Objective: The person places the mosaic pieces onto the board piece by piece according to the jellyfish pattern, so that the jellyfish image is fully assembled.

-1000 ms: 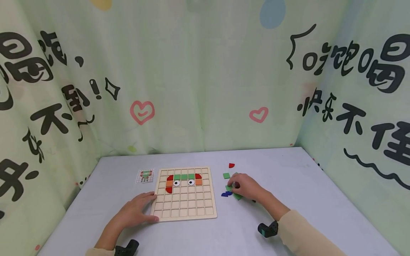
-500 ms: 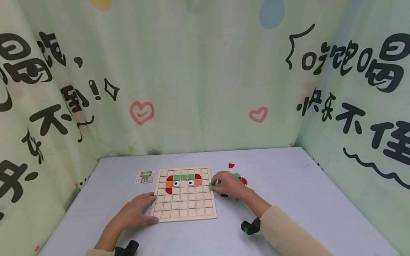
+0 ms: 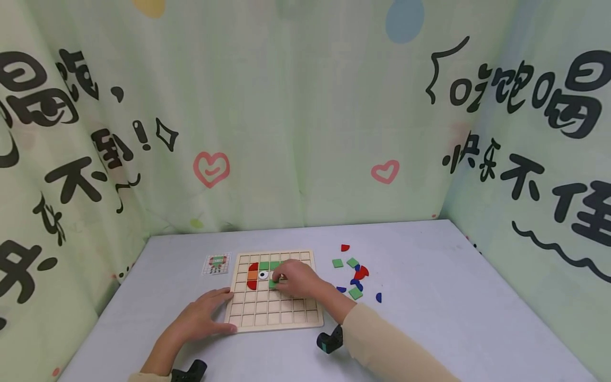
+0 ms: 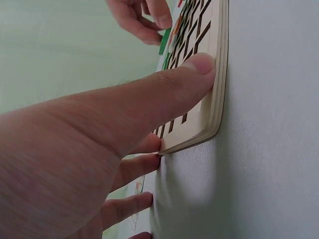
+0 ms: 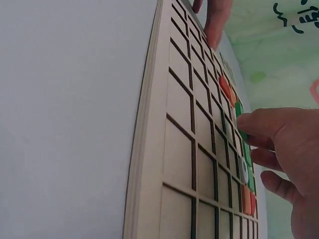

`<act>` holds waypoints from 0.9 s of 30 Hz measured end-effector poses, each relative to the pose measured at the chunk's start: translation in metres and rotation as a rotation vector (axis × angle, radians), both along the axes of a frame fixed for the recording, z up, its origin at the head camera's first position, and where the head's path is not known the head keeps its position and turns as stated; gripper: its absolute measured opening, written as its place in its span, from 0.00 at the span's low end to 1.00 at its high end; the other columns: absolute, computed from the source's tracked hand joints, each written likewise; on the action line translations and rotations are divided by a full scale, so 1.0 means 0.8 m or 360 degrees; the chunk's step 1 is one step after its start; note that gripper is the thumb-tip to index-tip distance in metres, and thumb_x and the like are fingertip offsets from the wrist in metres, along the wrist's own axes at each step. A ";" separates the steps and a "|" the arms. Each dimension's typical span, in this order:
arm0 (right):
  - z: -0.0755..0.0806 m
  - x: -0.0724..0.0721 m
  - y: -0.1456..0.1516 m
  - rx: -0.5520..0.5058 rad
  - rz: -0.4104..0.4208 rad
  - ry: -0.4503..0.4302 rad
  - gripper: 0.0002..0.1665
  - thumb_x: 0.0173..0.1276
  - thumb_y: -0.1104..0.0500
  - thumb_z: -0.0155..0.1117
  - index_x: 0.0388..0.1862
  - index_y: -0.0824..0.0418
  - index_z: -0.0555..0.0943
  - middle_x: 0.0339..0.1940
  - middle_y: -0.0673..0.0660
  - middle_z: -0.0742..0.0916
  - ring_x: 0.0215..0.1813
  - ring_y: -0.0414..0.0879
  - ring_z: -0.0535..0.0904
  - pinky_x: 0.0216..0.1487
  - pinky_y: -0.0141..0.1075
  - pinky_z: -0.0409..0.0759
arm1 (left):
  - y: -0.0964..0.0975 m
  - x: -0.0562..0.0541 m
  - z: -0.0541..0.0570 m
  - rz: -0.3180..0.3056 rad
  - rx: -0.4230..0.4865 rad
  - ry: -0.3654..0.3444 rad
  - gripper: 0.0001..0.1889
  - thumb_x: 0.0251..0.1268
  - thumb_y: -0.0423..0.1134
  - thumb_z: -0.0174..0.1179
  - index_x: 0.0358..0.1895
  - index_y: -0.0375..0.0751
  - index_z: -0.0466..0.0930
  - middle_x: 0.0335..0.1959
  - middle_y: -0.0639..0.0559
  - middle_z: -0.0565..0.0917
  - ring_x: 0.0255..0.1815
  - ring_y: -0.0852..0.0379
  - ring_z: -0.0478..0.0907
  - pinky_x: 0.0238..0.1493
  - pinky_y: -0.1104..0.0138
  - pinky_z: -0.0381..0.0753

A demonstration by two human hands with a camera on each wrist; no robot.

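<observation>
A wooden grid board [image 3: 296,320] lies on the table. My left hand [image 3: 205,313] rests at its left side; in the left wrist view the thumb [image 4: 174,89] presses on the board's edge and the fairly straight fingers touch the side. My right hand [image 3: 299,280] is over the board's upper middle, pinching a green square tile [image 3: 272,285] just below the row of eyes. Red quarter-round tiles [image 3: 251,285], an orange tile [image 3: 252,275], green tiles [image 3: 264,265] and a round eye tile [image 3: 263,275] sit in the grid. The right hand hides the tiles at the upper right.
Right of the board lie loose pieces: green squares [image 3: 355,293], red pieces [image 3: 362,272] and blue pieces [image 3: 378,297]. A small picture card [image 3: 217,263] with a figure on a grid lies by the board's upper left corner. A printed curtain [image 3: 296,132] surrounds the table.
My right hand took a green square tile from the loose pieces and moved left with it, over the board. The left hand and the board have stayed in place.
</observation>
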State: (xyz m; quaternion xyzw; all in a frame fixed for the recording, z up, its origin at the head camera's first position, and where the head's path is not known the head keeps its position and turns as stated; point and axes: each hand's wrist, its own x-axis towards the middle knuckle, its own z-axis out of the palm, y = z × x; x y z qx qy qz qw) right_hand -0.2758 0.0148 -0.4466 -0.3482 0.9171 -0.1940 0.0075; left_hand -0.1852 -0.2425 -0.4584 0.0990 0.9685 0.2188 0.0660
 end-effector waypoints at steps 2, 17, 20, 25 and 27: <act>-0.001 0.002 -0.009 0.0009 -0.0007 0.0022 0.05 0.65 0.55 0.67 0.37 0.52 0.88 0.41 0.45 0.89 0.50 0.40 0.81 0.52 0.32 0.81 | 0.000 0.000 0.000 0.0004 0.0004 -0.0004 0.45 0.41 0.59 0.74 0.65 0.41 0.73 0.70 0.44 0.70 0.71 0.40 0.65 0.66 0.42 0.68; -0.014 0.001 -0.036 -0.0024 -0.0070 0.0119 0.05 0.65 0.57 0.67 0.37 0.52 0.89 0.42 0.45 0.87 0.48 0.39 0.80 0.41 0.26 0.80 | 0.000 -0.003 0.000 0.0050 0.0007 -0.0045 0.46 0.40 0.61 0.74 0.66 0.43 0.72 0.70 0.46 0.70 0.71 0.42 0.65 0.67 0.43 0.68; -0.014 -0.001 -0.038 -0.0033 -0.0069 0.0108 0.04 0.64 0.57 0.68 0.35 0.52 0.88 0.40 0.45 0.85 0.45 0.38 0.79 0.36 0.25 0.77 | 0.000 -0.002 0.000 0.0048 0.0010 -0.0044 0.46 0.40 0.60 0.74 0.66 0.43 0.72 0.70 0.45 0.70 0.71 0.41 0.65 0.66 0.43 0.68; -0.011 0.002 -0.031 -0.0024 -0.0057 -0.0033 0.07 0.65 0.56 0.66 0.39 0.52 0.88 0.46 0.46 0.86 0.51 0.40 0.79 0.44 0.28 0.80 | 0.001 -0.001 0.000 0.0062 0.0033 -0.0060 0.46 0.40 0.59 0.75 0.66 0.43 0.72 0.70 0.45 0.70 0.72 0.41 0.64 0.66 0.42 0.67; -0.009 0.003 -0.024 -0.0030 -0.0059 -0.0077 0.08 0.66 0.56 0.65 0.42 0.52 0.88 0.48 0.47 0.86 0.55 0.41 0.79 0.50 0.31 0.81 | 0.002 -0.001 -0.001 0.0065 0.0022 -0.0057 0.46 0.40 0.59 0.75 0.66 0.43 0.72 0.70 0.45 0.70 0.72 0.40 0.64 0.66 0.41 0.67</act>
